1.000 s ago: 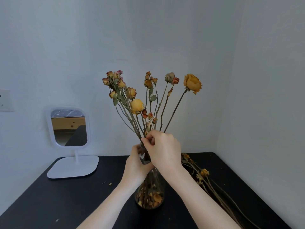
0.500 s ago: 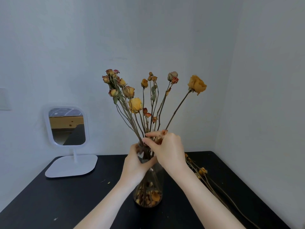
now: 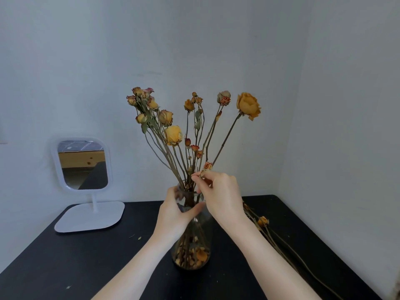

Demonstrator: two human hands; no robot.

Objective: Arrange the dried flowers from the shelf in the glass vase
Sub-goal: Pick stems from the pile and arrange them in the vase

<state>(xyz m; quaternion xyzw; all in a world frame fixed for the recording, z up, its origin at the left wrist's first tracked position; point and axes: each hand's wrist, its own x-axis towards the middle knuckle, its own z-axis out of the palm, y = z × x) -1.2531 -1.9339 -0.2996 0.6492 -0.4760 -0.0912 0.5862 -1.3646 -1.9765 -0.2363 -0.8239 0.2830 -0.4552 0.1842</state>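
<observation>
A clear glass vase (image 3: 191, 253) stands on the black table (image 3: 86, 263), with dried petals at its bottom. Several dried roses (image 3: 173, 135) rise from it, yellow and orange, and the largest yellow bloom (image 3: 248, 105) leans right. My left hand (image 3: 175, 215) grips the vase's neck from the left. My right hand (image 3: 218, 195) is just above the rim and pinches a thin stem among the bunch between thumb and fingertips. A small orange bud (image 3: 208, 166) sits just above those fingers. More dried flowers (image 3: 263, 221) lie on the table to the right.
A white stand mirror (image 3: 83, 165) sits at the back left of the table. Walls close the back and the right side. Small crumbs of dried petal (image 3: 138, 237) lie on the black surface. The loose stems stretch toward the table's front right corner.
My right hand has loosened from a fuller hold on the bunch to a fingertip pinch. The large yellow bloom swung right, then came back a little. My left hand stays on the neck.
</observation>
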